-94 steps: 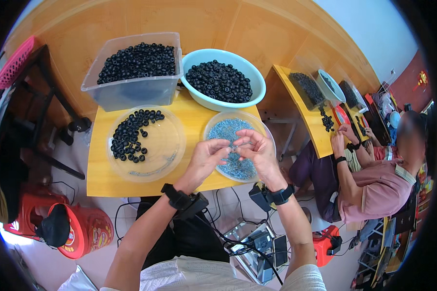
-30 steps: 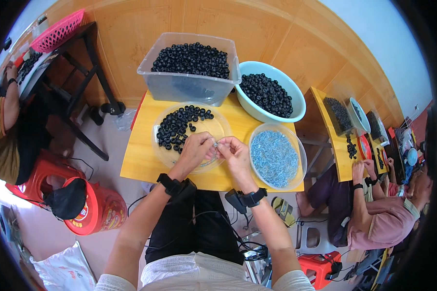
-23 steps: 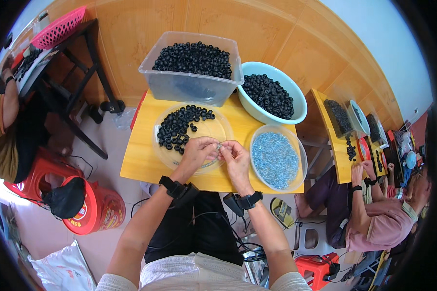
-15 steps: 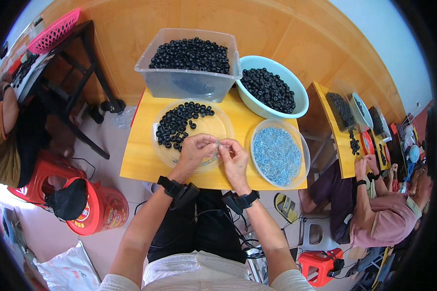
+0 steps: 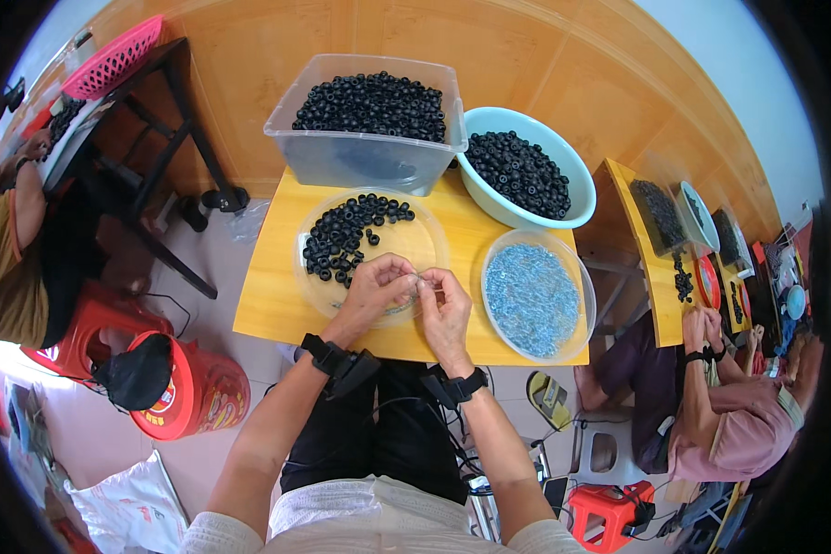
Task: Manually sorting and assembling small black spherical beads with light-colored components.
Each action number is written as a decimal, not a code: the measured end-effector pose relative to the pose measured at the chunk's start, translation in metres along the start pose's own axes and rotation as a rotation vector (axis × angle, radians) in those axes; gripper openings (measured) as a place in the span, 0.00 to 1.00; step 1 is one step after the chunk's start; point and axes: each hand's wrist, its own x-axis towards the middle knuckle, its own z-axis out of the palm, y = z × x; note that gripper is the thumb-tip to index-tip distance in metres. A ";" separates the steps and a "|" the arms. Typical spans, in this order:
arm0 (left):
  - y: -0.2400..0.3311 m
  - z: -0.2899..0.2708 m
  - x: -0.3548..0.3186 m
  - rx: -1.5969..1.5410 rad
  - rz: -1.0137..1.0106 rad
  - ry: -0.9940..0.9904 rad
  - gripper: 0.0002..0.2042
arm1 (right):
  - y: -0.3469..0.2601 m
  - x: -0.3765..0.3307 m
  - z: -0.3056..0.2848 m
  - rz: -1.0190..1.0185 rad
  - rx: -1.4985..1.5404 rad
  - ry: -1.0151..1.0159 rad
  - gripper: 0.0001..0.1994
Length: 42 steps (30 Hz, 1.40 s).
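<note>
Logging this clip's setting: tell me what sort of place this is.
Probably a small hand-assembly workshop. A clear bin and a blue basin brim with black rings on a yellow table, and a co-worker sits at a similar table.

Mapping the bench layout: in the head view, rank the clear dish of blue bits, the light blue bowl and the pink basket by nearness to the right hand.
1. Clear dish of blue bits, just right of the right hand.
2. Light blue bowl, beyond, upper right.
3. Pink basket, far upper left.

Hands (image 5: 414, 297) over left dish (image 5: 371, 249); second dish (image 5: 535, 297) right, tub (image 5: 365, 120) and basin (image 5: 526, 175) behind.
</note>
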 end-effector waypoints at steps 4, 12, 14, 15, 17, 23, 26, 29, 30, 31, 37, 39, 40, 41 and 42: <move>0.002 0.000 -0.001 -0.053 0.030 0.010 0.07 | -0.011 0.000 0.002 0.006 0.021 0.014 0.07; -0.006 0.001 0.000 -0.132 0.041 -0.009 0.06 | -0.008 -0.001 -0.004 0.069 0.075 -0.027 0.06; -0.007 0.001 -0.001 -0.121 0.032 0.001 0.06 | -0.008 -0.001 -0.004 0.087 0.086 -0.046 0.06; -0.007 0.001 -0.001 -0.110 0.024 0.011 0.06 | -0.009 -0.001 -0.003 0.076 0.075 -0.046 0.05; -0.006 0.001 -0.002 -0.057 0.021 0.004 0.05 | -0.010 -0.001 -0.003 0.064 0.061 -0.048 0.05; -0.005 0.005 -0.001 0.025 0.006 -0.086 0.05 | -0.003 -0.001 -0.003 0.038 0.028 0.033 0.03; -0.006 0.004 -0.001 0.025 0.026 -0.107 0.05 | -0.002 -0.001 -0.003 0.019 0.017 0.031 0.03; -0.004 0.006 -0.002 0.028 0.044 -0.072 0.05 | -0.003 -0.001 -0.002 0.012 0.004 0.034 0.03; -0.003 0.007 -0.002 0.029 0.048 -0.034 0.05 | -0.005 0.000 -0.002 -0.042 -0.050 0.017 0.03; -0.002 0.007 -0.002 0.030 0.047 -0.032 0.05 | -0.007 0.000 -0.002 -0.096 -0.104 0.000 0.03; -0.003 0.003 -0.003 0.047 0.044 0.008 0.03 | -0.017 0.000 0.000 -0.119 -0.173 -0.024 0.03; -0.002 0.005 -0.004 0.053 0.039 0.000 0.03 | -0.019 0.000 -0.001 -0.115 -0.178 -0.028 0.03; -0.001 0.006 -0.004 0.052 0.038 0.000 0.03 | -0.020 0.001 -0.002 -0.114 -0.181 -0.031 0.03; -0.001 0.007 -0.003 0.063 0.027 0.003 0.04 | -0.019 0.000 -0.002 -0.113 -0.182 -0.031 0.03; -0.001 0.008 -0.003 0.074 0.016 0.006 0.05 | -0.019 0.000 -0.002 -0.111 -0.176 -0.030 0.03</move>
